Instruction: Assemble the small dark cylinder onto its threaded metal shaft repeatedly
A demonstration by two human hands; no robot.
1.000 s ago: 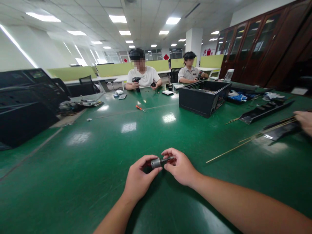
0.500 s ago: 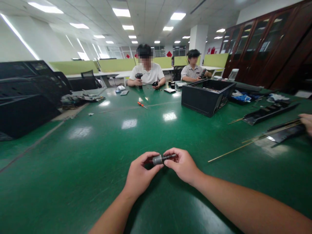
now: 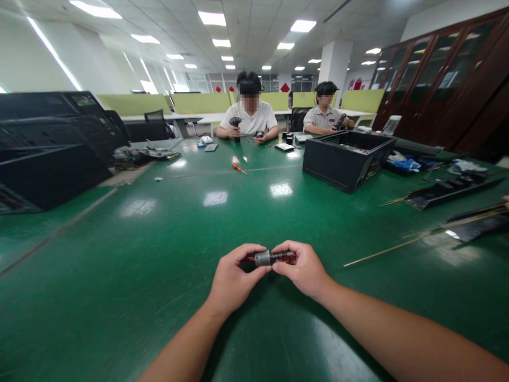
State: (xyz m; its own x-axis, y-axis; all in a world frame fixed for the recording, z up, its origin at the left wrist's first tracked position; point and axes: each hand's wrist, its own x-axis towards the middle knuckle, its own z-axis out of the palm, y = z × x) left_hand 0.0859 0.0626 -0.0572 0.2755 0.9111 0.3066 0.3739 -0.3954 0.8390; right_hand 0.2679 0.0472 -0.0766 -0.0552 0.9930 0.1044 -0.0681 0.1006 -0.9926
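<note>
Between my two hands, just above the green table (image 3: 178,276), lies a small metal part (image 3: 263,259): a grey cylinder with a thinner dark shaft that looks spring-wound. My left hand (image 3: 234,278) is closed around the cylinder end, thumb in front and fingers behind. My right hand (image 3: 304,268) pinches the shaft end, its fingertips close to where shaft and cylinder meet. The part is held level, pointing left to right. Its far ends are partly hidden by my fingers.
An orange screwdriver (image 3: 237,168) lies mid-table. A black metal case (image 3: 330,164) stands right of it. Thin rods (image 3: 382,258) and dark metal panels (image 3: 453,191) lie at right. Dark equipment (image 3: 47,164) stands left. Two people sit opposite, one holding a drill (image 3: 235,126).
My view has turned slightly left, so the scene sits further right. Both hands keep their hold on the metal part. The other person's hand at the right edge is now mostly out of view.
</note>
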